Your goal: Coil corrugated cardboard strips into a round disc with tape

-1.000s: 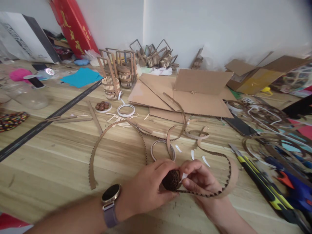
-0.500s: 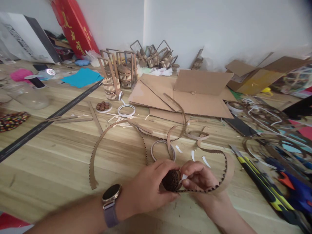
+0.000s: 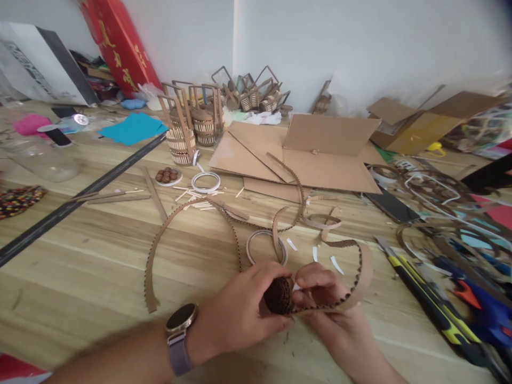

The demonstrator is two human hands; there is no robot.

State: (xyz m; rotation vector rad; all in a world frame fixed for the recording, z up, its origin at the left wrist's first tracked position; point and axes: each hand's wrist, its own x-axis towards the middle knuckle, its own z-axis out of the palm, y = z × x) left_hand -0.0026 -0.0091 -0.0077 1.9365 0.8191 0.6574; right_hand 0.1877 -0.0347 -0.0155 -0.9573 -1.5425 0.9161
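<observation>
My left hand [image 3: 244,301] is closed round a tight roll of corrugated cardboard [image 3: 277,296], its dark ridged end showing. A loose tail of corrugated cardboard strip [image 3: 365,272] runs from the roll under my right hand [image 3: 328,293] and curls up to the right. Between the thumb and fingers of that hand, a small white piece of tape [image 3: 296,287] is pinched against the roll's side. Just beyond my hands lies a tape ring [image 3: 249,250], and several white paper slips [image 3: 336,265] are scattered to its right.
More corrugated strip [image 3: 154,250] loops across the table. Utility knives [image 3: 424,298] lie at right. Farther back are small stick baskets [image 3: 181,144], a plate of brown balls [image 3: 168,176], thin sticks [image 3: 202,201], another tape ring [image 3: 206,182] and flat cardboard [image 3: 332,165].
My right hand has drawn slightly closer to the roll, and the white piece shows less between its fingers. The strip's loop has shifted a little left. My left hand keeps its hold.
</observation>
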